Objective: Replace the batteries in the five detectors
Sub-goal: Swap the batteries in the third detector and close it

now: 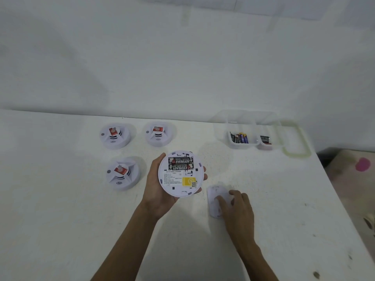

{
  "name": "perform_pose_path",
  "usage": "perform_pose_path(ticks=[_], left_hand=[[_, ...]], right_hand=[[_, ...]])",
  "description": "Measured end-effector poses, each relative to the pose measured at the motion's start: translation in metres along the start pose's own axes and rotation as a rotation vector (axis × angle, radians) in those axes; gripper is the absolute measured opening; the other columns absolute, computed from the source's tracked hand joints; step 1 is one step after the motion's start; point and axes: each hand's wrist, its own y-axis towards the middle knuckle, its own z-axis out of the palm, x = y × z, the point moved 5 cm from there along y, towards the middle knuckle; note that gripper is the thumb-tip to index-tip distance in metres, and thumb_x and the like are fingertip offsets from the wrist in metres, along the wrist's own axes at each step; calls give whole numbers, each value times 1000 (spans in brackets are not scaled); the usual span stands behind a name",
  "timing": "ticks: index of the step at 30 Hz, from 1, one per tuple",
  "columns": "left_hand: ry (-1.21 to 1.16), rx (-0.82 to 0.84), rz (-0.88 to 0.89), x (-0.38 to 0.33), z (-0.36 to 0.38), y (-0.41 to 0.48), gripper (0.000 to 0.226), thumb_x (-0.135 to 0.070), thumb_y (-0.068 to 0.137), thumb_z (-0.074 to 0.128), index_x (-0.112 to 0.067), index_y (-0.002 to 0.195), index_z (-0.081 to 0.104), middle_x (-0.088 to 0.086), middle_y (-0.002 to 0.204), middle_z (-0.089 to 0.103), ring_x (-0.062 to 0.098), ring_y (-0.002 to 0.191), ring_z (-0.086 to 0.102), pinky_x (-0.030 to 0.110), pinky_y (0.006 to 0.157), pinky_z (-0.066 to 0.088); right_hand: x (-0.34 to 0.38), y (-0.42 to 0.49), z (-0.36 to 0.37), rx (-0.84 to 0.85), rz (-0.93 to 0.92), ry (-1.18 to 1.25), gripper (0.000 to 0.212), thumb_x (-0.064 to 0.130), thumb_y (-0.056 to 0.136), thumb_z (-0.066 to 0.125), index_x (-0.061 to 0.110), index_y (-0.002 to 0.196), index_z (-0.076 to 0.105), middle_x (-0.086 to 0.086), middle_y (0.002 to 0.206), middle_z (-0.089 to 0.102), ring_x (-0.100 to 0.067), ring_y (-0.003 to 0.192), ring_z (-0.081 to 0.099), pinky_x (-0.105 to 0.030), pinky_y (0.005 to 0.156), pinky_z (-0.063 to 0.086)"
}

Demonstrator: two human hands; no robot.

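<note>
My left hand (pixel 156 187) holds a round white detector (pixel 181 174) bottom-up above the table; two black batteries (pixel 180 163) lie in its open compartment. My right hand (pixel 236 205) rests fingers-down on a white back cover (pixel 215 199) lying flat on the table to the right of it. Three more white detectors stand face-up: one at the back left (pixel 115 135), one at the back middle (pixel 158 133), one at the front left (pixel 122 173). Each carries a red sticker.
A clear plastic box (pixel 251 130) at the back right holds several batteries in two compartments; its lid (pixel 296 138) lies beside it. The white table (pixel 60 209) ends at the right, where a pink spot (pixel 362 164) shows on the floor.
</note>
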Motion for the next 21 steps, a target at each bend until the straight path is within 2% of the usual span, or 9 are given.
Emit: perform_pose_path(ticks=[2, 4, 8, 11, 13, 15, 17, 19, 21], left_hand=[[-4, -1, -7, 0, 3, 0, 64, -50, 76, 63, -10, 126, 57, 23, 126, 57, 42, 114, 56, 51, 93, 48], [-31, 11, -12, 2, 5, 0, 64, -50, 76, 64, -10, 126, 57, 23, 127, 57, 42, 115, 55, 51, 93, 48], [-68, -6, -8, 6, 3, 2, 65, -48, 79, 63, -10, 130, 53, 25, 130, 53, 44, 118, 52, 53, 95, 46], [-63, -32, 9, 6, 5, -1, 59, -48, 85, 55, -10, 131, 52, 23, 131, 53, 42, 119, 52, 54, 99, 42], [36, -102, 80, 7, -2, -1, 53, -46, 83, 55, -14, 125, 59, 17, 126, 59, 37, 115, 56, 56, 95, 45], [125, -175, 156, 6, -3, -2, 51, -43, 91, 45, -11, 130, 54, 16, 129, 57, 38, 120, 52, 59, 98, 42], [150, -216, 182, 7, -3, -2, 53, -44, 95, 31, -10, 130, 52, 15, 129, 57, 36, 119, 52, 50, 97, 47], [129, -252, 168, 6, -2, -3, 56, -44, 94, 25, -10, 125, 58, 15, 125, 60, 32, 112, 58, 43, 89, 52], [152, -253, 169, 6, -1, -3, 57, -43, 95, 22, -10, 124, 58, 15, 125, 60, 32, 113, 57, 41, 89, 51]], right_hand=[[3, 0, -5, 12, -12, 7, 44, 43, 90, 56, 14, 123, 55, -5, 119, 57, -20, 102, 57, -36, 91, 51], [12, 0, -16, -26, -61, 37, 35, 38, 91, 56, 13, 116, 60, -6, 112, 61, -19, 94, 59, -32, 85, 52], [53, -7, -49, -170, -266, 176, 2, 14, 87, 66, 14, 89, 66, -1, 84, 66, -3, 66, 55, -6, 62, 40], [90, -21, -76, -213, -378, 325, 13, 8, 86, 65, 20, 82, 61, 8, 76, 63, -6, 66, 58, -6, 60, 44], [114, -30, -87, -178, -436, 401, 8, 11, 86, 64, 18, 82, 63, 11, 76, 63, -8, 72, 59, -8, 60, 45], [131, -36, -90, -147, -483, 410, 4, 13, 87, 64, 15, 84, 65, 12, 76, 63, -4, 75, 60, -5, 59, 44], [141, -37, -85, -109, -489, 388, 3, 15, 88, 64, 14, 85, 66, 10, 78, 66, -2, 67, 61, -3, 59, 44], [146, -37, -77, -95, -475, 325, 5, 19, 88, 64, 15, 88, 67, 8, 81, 68, 3, 64, 59, 0, 63, 44], [147, -38, -73, -102, -453, 289, 7, 21, 89, 64, 16, 89, 69, 8, 82, 68, 6, 64, 56, 1, 64, 43]])
